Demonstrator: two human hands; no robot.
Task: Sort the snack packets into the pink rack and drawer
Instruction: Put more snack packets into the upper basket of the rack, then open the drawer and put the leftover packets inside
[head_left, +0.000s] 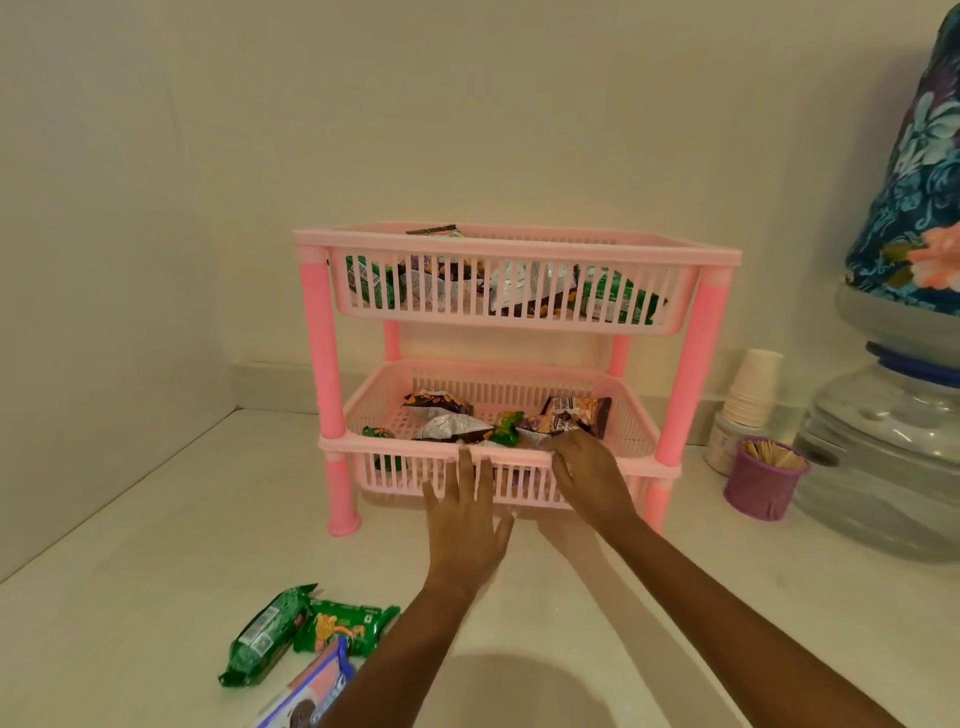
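A pink two-tier rack stands against the wall on a white counter. Its top basket holds several green, brown and white snack packets. The lower basket holds several more brown and green packets. My left hand lies flat, fingers spread, against the lower basket's front rim. My right hand curls over that same rim beside a brown packet. Two green packets and a blue packet lie on the counter at the lower left.
A stack of white paper cups and a purple cup of toothpicks stand to the right of the rack. A large water bottle under a floral cover fills the right edge. A wall closes the left side.
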